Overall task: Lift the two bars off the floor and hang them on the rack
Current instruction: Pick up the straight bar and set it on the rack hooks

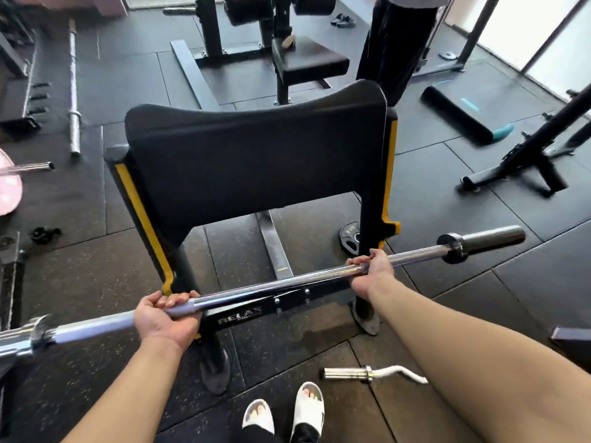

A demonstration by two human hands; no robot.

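I hold a straight chrome bar [275, 282] crosswise in front of me, off the floor, its right end higher than its left. My left hand [166, 318] is shut around it left of centre, and my right hand [372, 270] is shut around it right of centre. The bar hangs just before the black rack [256, 161] with its padded top and yellow-edged uprights, about level with the rack's lower yellow hooks. A second bar, a curled one [374, 374], lies on the floor by my right foot, partly hidden by my right forearm.
A long barbell [73, 91] lies on the floor at far left. A small weight plate [348, 235] leans behind the rack's right upright. Another person stands beyond the rack near a bench [307, 62]. A rolled mat [463, 116] and a stand base [518, 167] sit to the right.
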